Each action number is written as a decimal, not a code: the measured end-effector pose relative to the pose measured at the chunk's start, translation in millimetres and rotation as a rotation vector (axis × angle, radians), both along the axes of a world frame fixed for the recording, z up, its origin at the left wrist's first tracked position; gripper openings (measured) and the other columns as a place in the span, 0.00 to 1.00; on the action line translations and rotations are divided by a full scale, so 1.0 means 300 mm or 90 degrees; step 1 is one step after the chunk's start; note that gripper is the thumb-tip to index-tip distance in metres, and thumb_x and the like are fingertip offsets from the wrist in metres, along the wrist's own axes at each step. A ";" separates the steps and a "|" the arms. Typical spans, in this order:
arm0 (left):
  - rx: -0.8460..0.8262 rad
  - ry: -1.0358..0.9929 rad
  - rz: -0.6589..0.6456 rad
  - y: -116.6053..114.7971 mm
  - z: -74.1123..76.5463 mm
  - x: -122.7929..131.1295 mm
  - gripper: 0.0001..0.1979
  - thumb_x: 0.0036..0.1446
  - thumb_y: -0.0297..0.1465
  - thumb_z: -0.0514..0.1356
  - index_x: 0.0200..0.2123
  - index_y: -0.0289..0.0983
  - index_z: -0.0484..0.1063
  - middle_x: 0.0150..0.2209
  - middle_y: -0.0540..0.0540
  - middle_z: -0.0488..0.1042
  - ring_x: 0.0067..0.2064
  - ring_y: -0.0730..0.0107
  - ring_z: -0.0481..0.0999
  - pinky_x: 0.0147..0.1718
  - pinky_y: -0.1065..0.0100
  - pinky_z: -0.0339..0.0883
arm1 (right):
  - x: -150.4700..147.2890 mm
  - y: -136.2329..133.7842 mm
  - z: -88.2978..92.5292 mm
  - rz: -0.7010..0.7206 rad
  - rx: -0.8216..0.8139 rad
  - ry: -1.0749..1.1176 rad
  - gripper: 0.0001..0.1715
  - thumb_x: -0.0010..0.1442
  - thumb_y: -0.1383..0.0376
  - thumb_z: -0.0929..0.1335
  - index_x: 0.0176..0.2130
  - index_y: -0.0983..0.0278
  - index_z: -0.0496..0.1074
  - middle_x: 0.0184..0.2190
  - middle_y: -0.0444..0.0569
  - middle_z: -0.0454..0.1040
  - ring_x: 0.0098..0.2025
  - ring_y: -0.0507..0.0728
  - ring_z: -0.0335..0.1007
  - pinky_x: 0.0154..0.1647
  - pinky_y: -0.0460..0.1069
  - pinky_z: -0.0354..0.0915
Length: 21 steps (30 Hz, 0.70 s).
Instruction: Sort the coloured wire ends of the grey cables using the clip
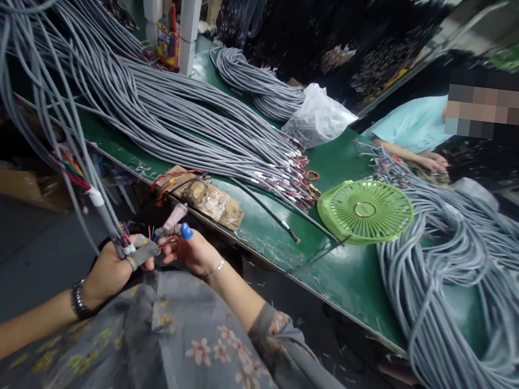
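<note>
Close to my lap, my left hand (113,268) is closed around the ends of several grey cables (109,218), where thin coloured wires come out of the sheaths. Grey wrapping covers its thumb. My right hand (194,252) is beside it, fingers pinched on thin wires (167,241) between the two hands. A blue cover (186,230) sits on one of its fingertips, and a pale wrap is on another finger. The held cables hang down from the large bundle at the upper left. Exactly how the wires lie between my fingertips is too small to tell.
Long grey cable bundles (171,106) lie across the green table (325,274). A taped wooden block (207,200) is at its near edge. A green fan (364,211), a plastic bag (319,117) and more coiled cables (445,290) are on it. Across the table sits a person in light blue (411,121).
</note>
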<state>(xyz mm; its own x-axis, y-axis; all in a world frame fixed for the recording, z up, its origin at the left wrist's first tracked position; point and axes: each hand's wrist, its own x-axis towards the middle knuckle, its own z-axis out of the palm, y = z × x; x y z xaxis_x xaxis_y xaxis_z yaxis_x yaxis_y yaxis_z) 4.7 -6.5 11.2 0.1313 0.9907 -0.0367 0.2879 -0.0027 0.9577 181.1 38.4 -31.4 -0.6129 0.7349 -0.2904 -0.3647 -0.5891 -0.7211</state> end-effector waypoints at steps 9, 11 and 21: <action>-0.025 0.051 -0.063 0.006 -0.024 -0.008 0.19 0.53 0.46 0.61 0.19 0.40 0.74 0.20 0.49 0.76 0.24 0.67 0.72 0.29 0.68 0.70 | -0.021 -0.058 0.016 -0.091 0.138 -0.145 0.29 0.40 0.46 0.79 0.29 0.64 0.71 0.23 0.39 0.71 0.24 0.48 0.63 0.27 0.46 0.64; -0.063 0.056 -0.097 0.013 -0.034 -0.010 0.19 0.51 0.47 0.62 0.18 0.39 0.74 0.19 0.50 0.75 0.24 0.68 0.71 0.28 0.69 0.69 | -0.029 -0.058 0.022 -0.104 0.149 -0.162 0.29 0.39 0.47 0.80 0.28 0.64 0.71 0.24 0.39 0.72 0.25 0.48 0.63 0.29 0.46 0.63; -0.025 0.048 -0.075 0.016 -0.020 -0.022 0.23 0.53 0.50 0.61 0.18 0.39 0.76 0.19 0.49 0.76 0.24 0.67 0.72 0.29 0.68 0.69 | -0.044 -0.050 0.029 -0.115 0.107 -0.214 0.34 0.32 0.42 0.79 0.25 0.64 0.69 0.19 0.38 0.69 0.20 0.47 0.60 0.23 0.45 0.60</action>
